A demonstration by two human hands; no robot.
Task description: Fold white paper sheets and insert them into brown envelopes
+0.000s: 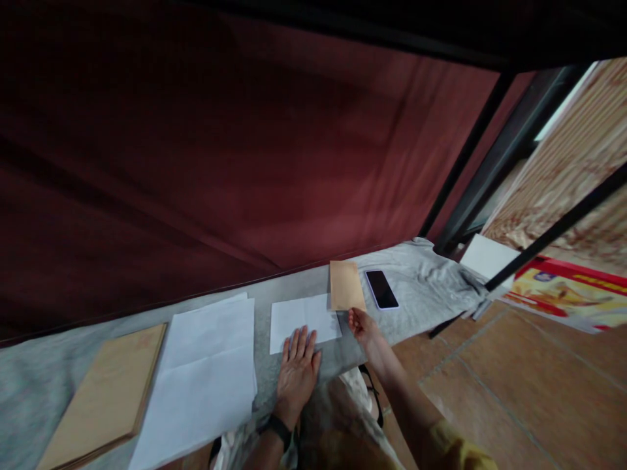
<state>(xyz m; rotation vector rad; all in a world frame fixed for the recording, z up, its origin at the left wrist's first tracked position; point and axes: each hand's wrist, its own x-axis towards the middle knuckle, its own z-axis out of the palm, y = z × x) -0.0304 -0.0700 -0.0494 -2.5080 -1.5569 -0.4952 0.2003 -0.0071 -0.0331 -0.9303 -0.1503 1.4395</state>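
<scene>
1. Starting big: the long table [49,372] has a grey cloth over it and runs along a dark red curtain [220,163]. Its near edge drops to a tiled floor [514,378] on the right.
2. A stack of white sheets [206,372] lies left of centre, and its bottom corner hangs past the table's near edge.
3. A stack of brown envelopes [108,391] sits just left of that, nearly touching, also right at the near edge.
4. The white paper [301,316] is smaller, plain with a faint crease, and lies flat mid-table. There's a strip of bare cloth between it and the big sheets.
5. The small brown envelope [345,284] is plain tan, tilted up off the cloth, and overlaps the white paper's right edge.
6. The left hand [297,369] has its fingers spread and lies flat, palm down, pressing the white paper's near edge. It isn't gripping anything.
7. The right hand [362,324] has its fingertips pinched on the envelope's lower corner.
8. A phone [381,288] lies screen up just right of the envelope, close but apart. Open cloth carries on beyond it.
</scene>
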